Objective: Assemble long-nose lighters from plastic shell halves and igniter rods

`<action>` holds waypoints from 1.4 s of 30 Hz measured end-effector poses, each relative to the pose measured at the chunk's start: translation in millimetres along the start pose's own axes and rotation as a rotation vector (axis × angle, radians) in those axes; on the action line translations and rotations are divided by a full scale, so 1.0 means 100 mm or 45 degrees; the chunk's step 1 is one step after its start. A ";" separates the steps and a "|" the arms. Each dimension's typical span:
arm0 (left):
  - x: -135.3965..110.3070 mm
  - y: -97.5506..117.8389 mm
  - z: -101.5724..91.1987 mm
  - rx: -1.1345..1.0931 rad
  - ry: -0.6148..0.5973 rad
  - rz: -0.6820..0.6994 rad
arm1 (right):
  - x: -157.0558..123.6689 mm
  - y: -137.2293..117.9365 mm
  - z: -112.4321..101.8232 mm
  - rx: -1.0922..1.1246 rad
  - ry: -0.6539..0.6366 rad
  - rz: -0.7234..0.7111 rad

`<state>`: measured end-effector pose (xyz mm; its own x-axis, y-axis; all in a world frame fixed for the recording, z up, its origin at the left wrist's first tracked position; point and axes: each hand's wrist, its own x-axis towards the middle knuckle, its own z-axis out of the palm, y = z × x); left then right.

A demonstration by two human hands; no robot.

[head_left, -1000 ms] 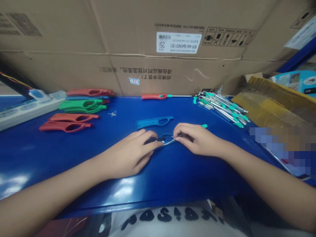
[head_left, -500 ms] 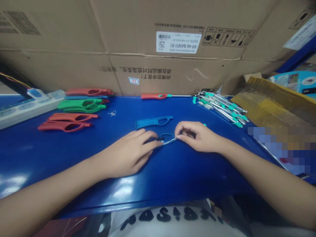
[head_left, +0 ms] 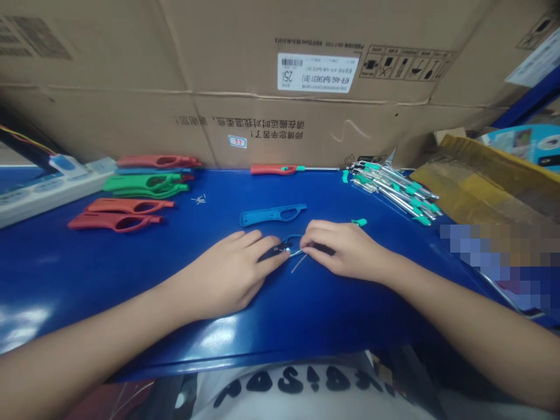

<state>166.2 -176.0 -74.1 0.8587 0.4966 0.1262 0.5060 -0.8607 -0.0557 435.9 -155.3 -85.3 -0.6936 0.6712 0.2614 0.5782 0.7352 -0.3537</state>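
Note:
My left hand (head_left: 234, 271) lies on the blue table (head_left: 131, 274), its fingers pressing down on a blue lighter shell half (head_left: 292, 241), mostly hidden under both hands. My right hand (head_left: 339, 248) is closed in a pinch on a thin metal tube (head_left: 299, 262) at the shell's right end. A second blue shell half (head_left: 272, 214) lies free just beyond the hands. A small green cap (head_left: 359, 222) rests by my right hand.
Red and green shell halves (head_left: 131, 195) are stacked at the back left beside a white power strip (head_left: 44, 189). A finished red lighter (head_left: 284, 170) lies against the cardboard box (head_left: 280, 87). A pile of green-tipped metal tubes (head_left: 394, 189) sits back right.
My right hand has slid a little left towards my left hand, and the thin tube now sticks out below its fingers. My left hand has stayed in place.

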 end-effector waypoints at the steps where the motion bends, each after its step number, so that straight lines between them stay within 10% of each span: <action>1: 0.00 0.01 0.00 0.027 -0.009 -0.005 | 0.00 -0.01 0.01 0.011 0.013 0.025; 23: -0.01 0.08 0.01 0.174 -0.056 -0.032 | -0.03 0.07 -0.04 -0.051 0.022 -0.154; 42: -0.01 0.02 0.00 0.139 -0.022 0.012 | -0.07 0.32 -0.34 -0.019 -0.149 0.035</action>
<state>166.5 -177.8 -74.6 0.8642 0.4914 0.1080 0.5030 -0.8486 -0.1642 474.1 -133.5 -67.7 -0.7224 0.6762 0.1448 0.6035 0.7187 -0.3455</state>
